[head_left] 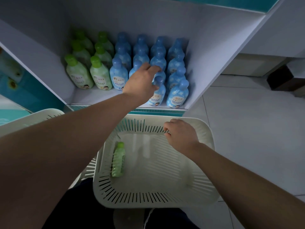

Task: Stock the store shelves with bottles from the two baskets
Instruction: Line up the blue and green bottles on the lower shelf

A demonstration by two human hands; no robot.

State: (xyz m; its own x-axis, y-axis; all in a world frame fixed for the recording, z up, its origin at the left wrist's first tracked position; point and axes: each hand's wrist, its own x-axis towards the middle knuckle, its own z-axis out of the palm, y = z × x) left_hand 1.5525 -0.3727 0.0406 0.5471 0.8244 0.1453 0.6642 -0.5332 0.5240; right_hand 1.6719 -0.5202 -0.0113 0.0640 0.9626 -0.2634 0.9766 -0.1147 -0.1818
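The left grip curls round the cap of a blue bottle (pale, white-starred) at the shelf front edge. The right grip clutches the basket by its far rim, a green bottle lying inside.

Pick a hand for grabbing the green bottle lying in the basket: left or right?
Right, probably. The right hand holds the rim of the basket where the green bottle lies; the left hand is at the shelf gripping a blue bottle.
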